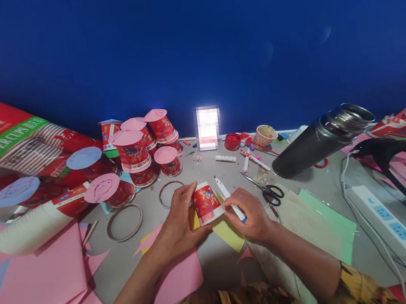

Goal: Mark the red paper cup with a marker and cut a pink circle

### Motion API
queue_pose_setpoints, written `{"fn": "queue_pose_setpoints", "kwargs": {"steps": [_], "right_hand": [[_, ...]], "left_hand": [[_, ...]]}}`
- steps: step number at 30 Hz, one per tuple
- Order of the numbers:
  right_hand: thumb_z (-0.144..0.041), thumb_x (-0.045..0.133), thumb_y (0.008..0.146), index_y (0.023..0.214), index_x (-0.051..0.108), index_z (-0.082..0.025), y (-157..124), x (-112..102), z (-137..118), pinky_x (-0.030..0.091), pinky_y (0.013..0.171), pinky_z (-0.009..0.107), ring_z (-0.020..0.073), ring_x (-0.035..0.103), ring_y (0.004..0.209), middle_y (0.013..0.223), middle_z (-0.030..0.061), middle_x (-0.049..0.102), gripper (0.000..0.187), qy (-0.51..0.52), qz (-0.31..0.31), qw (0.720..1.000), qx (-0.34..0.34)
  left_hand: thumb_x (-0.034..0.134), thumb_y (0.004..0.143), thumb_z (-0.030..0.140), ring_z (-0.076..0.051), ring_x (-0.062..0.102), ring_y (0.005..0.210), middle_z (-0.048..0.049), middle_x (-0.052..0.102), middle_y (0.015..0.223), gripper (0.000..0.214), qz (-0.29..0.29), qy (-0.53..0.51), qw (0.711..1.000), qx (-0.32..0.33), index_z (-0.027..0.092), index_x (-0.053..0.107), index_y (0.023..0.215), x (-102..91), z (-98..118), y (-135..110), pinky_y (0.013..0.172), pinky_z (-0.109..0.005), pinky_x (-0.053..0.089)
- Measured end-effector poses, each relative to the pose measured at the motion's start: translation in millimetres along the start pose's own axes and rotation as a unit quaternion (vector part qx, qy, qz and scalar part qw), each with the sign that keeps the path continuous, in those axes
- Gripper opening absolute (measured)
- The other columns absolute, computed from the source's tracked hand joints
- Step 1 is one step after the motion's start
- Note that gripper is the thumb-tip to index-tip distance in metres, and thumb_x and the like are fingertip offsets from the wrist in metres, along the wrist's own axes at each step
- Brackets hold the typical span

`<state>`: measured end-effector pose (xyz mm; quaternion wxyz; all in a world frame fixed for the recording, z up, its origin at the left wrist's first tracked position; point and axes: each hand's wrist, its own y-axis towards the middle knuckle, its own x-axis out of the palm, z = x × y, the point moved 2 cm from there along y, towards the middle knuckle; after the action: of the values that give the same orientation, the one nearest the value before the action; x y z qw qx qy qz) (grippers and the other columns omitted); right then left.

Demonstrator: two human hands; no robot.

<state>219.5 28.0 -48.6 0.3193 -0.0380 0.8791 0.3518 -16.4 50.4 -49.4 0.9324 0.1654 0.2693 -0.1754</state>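
A red patterned paper cup (206,203) stands upside down on a yellow sheet of paper (229,231) near the table's front. My left hand (179,219) is wrapped round the cup's left side and holds it. My right hand (250,214) grips a white marker (228,198) with its tip by the cup's right side. Pink paper (176,280) lies under and in front of my left wrist.
A pile of red cups (144,143) capped with pink discs stands behind, with two tape rings (125,222) beside it. Scissors (268,191), loose markers (253,159), a tilted steel flask (325,138), green paper (329,222) and a power strip (387,219) lie right. Pink sheets (35,281) and a cup sleeve (40,224) lie left.
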Motion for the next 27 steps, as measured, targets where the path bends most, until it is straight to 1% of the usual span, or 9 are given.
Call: {"fn": "queue_pose_setpoints", "kwargs": {"steps": [4, 7, 10, 12, 14, 18, 21, 25, 27], "right_hand": [[-0.019, 0.069, 0.095, 0.114, 0.066, -0.027, -1, -2, 1, 0.055, 0.074, 0.037, 0.0236, 0.07, 0.078, 0.088, 0.0043, 0.077, 0.02, 0.023, -0.002, 0.999, 0.036], [-0.023, 0.062, 0.102, 0.113, 0.071, -0.027, -2, -8, 5, 0.056, 0.073, 0.037, 0.0229, 0.07, 0.075, 0.087, 0.0051, 0.078, 0.014, 0.047, 0.024, 0.995, 0.079], [-0.035, 0.062, 0.107, 0.116, 0.077, -0.027, -3, -16, 11, 0.058, 0.076, 0.039, 0.0241, 0.073, 0.078, 0.088, 0.0061, 0.08, 0.019, 0.095, 0.053, 0.986, 0.129], [-0.046, 0.065, 0.106, 0.117, 0.079, -0.027, -4, -20, 16, 0.06, 0.077, 0.04, 0.0251, 0.074, 0.079, 0.09, 0.0073, 0.081, 0.026, 0.13, 0.08, 0.972, 0.177], [-0.056, 0.067, 0.104, 0.114, 0.081, -0.026, -6, -21, 21, 0.061, 0.071, 0.039, 0.0238, 0.072, 0.073, 0.089, 0.0079, 0.082, 0.034, 0.171, 0.106, 0.95, 0.237], [-0.059, 0.073, 0.097, 0.095, 0.081, -0.022, -11, -15, 17, 0.055, 0.055, 0.029, 0.0179, 0.065, 0.057, 0.07, 0.0044, 0.076, 0.039, 0.261, 0.125, 0.904, 0.316], [-0.05, 0.077, 0.095, 0.088, 0.079, -0.021, -12, -12, 3, 0.05, 0.051, 0.025, 0.0161, 0.065, 0.056, 0.066, 0.0025, 0.073, 0.03, 0.261, 0.112, 0.909, 0.306], [-0.031, 0.076, 0.092, 0.086, 0.077, -0.022, -7, -12, -15, 0.047, 0.054, 0.025, 0.014, 0.062, 0.057, 0.07, 0.001, 0.071, 0.011, 0.192, 0.099, 0.953, 0.213], [-0.025, 0.074, 0.092, 0.086, 0.076, -0.022, -4, -12, -18, 0.048, 0.056, 0.026, 0.0138, 0.06, 0.057, 0.07, 0.0001, 0.07, 0.006, 0.17, 0.095, 0.966, 0.172]], "left_hand": [[0.08, 0.087, 0.026, -0.041, 0.051, 0.149, -0.0169, 0.05, 0.155, 0.086, 0.01, -0.005, 1.0, 0.007, 0.031, 0.042, 0.163, 0.8, -2, 1, 0.125, -0.064, 0.045], [0.071, 0.08, 0.01, -0.04, 0.048, 0.152, -0.0167, 0.048, 0.158, 0.091, 0.01, -0.013, 1.0, 0.012, 0.031, 0.041, 0.162, 0.5, -3, 1, 0.125, -0.063, 0.046], [0.068, 0.08, 0.006, -0.039, 0.046, 0.154, -0.0171, 0.047, 0.16, 0.089, 0.01, -0.014, 1.0, 0.008, 0.03, 0.04, 0.161, -1.0, -4, 2, 0.125, -0.06, 0.047], [0.068, 0.083, 0.009, -0.038, 0.047, 0.154, -0.018, 0.047, 0.16, 0.085, 0.013, -0.01, 1.0, 0.005, 0.028, 0.039, 0.16, -2.0, -4, 2, 0.126, -0.06, 0.045], [0.07, 0.085, 0.011, -0.038, 0.048, 0.154, -0.0183, 0.047, 0.161, 0.083, 0.012, -0.011, 1.0, -0.001, 0.027, 0.037, 0.16, -2.5, -4, 3, 0.128, -0.06, 0.043], [0.071, 0.088, 0.015, -0.036, 0.051, 0.152, -0.0172, 0.046, 0.162, 0.085, 0.006, 0.002, 1.0, -0.01, 0.028, 0.033, 0.162, -3.1, -7, 3, 0.127, -0.058, 0.045], [0.069, 0.092, 0.018, -0.036, 0.05, 0.153, -0.018, 0.045, 0.163, 0.084, 0.003, 0.014, 1.0, 0.011, 0.03, 0.028, 0.165, -4.0, -8, 4, 0.125, -0.058, 0.047], [0.068, 0.093, 0.017, -0.036, 0.048, 0.154, -0.0181, 0.046, 0.161, 0.083, -0.005, 0.03, 0.999, 0.043, 0.031, 0.028, 0.164, -5.2, -10, 6, 0.125, -0.06, 0.048], [0.069, 0.091, 0.013, -0.036, 0.05, 0.153, -0.0179, 0.047, 0.159, 0.084, 0.0, 0.036, 0.998, 0.052, 0.03, 0.03, 0.163, -5.9, -11, 6, 0.125, -0.061, 0.047]]}}
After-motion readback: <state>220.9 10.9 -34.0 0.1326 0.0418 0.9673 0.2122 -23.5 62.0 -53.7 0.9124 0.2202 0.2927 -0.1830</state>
